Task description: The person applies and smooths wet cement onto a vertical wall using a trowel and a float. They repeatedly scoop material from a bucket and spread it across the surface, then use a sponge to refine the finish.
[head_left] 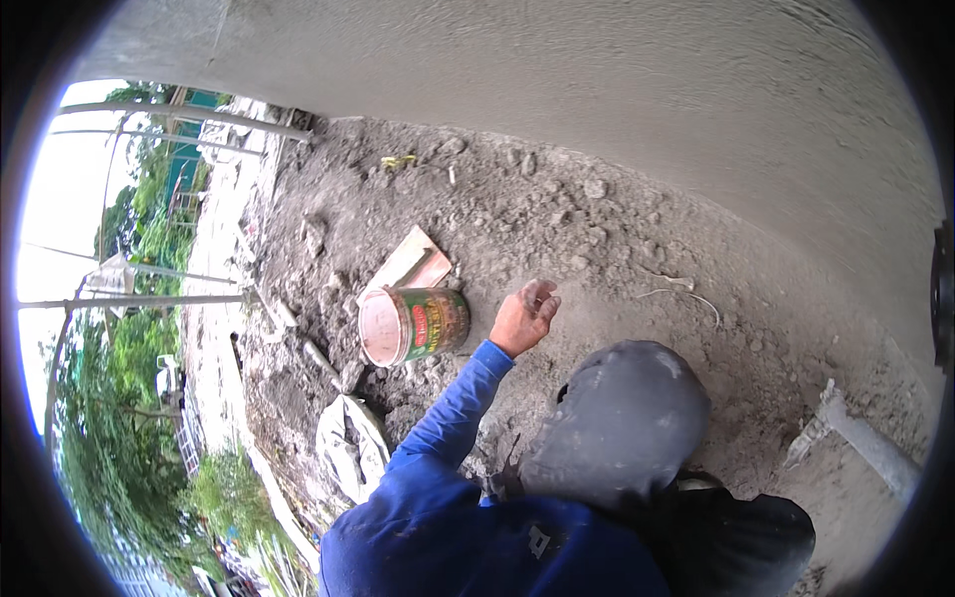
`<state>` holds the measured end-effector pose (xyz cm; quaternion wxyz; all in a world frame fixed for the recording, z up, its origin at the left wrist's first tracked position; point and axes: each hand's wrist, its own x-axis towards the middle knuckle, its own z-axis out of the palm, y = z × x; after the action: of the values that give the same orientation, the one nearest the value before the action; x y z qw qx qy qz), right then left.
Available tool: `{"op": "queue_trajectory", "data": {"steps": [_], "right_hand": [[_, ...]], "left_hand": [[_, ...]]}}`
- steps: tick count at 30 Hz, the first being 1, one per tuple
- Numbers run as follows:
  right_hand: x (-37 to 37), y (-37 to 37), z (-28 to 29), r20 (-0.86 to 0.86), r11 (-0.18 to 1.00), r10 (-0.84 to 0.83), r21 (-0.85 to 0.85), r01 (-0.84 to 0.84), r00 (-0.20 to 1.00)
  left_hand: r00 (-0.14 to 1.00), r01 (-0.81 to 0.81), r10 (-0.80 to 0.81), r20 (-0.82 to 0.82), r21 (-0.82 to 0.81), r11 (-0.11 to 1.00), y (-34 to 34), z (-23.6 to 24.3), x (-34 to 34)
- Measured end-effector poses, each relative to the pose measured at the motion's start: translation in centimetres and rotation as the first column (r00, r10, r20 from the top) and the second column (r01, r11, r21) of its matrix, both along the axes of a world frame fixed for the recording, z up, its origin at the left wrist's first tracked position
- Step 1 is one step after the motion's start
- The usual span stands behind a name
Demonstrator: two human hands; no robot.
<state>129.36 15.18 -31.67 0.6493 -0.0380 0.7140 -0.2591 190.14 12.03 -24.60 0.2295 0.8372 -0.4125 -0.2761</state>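
1. Now, the left hand (525,318) hangs over the dirt (587,289), fingers (540,289) half-curled and slightly apart!
2. Just beside it, a red-and-green-labelled plastic bucket (438,324), its mouth turned away from the hand.
3. Behind that bucket, a pinkish board (430,267).
4. And nearby, the bent knee (627,418) in dark trousers, with a grey wall (557,75) beyond.

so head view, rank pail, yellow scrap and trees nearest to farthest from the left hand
1. Plastic pail, just left of the left hand
2. Yellow scrap, up and left, on the dirt
3. Trees, far left, beyond the dirt
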Motion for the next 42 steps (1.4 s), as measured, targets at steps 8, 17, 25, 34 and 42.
{"op": "queue_trajectory", "data": {"steps": [8, 17, 25, 34, 42], "right_hand": [[-1.8, -3.8, 1.4, -0.117, 0.991, 0.135, 0.008, -0.135, 0.984], [-1.2, -9.9, 7.2, -0.253, 0.899, 0.396, -0.087, -0.429, 0.882], [5.0, -21.4, 14.1, -0.354, 0.406, 0.825, -0.17, -0.898, 0.44], [15.4, -26.4, 18.2, -0.483, 0.108, 0.856, -0.181, -0.978, 0.184], [13.5, -25.9, 16.7, -0.443, 0.16, 0.878, -0.079, -0.984, 0.179]], "left_hand": [[0.783, -0.265, 0.255, 0.567, -0.066, 0.962, 9.0, 6.8, 14.3], [0.885, -0.4, 0.212, 0.415, 0.441, 0.803, 17.0, 7.9, 13.5], [0.812, -0.351, 0.155, 0.562, 0.26, 0.9, 18.1, 6.1, 11.5], [0.756, 0.243, -0.281, 0.591, 0.144, 0.959, 13.5, 6.8, 8.2], [0.673, 0.534, -0.482, 0.561, 0.083, 0.842, 8.5, 5.2, 6.3]]}}
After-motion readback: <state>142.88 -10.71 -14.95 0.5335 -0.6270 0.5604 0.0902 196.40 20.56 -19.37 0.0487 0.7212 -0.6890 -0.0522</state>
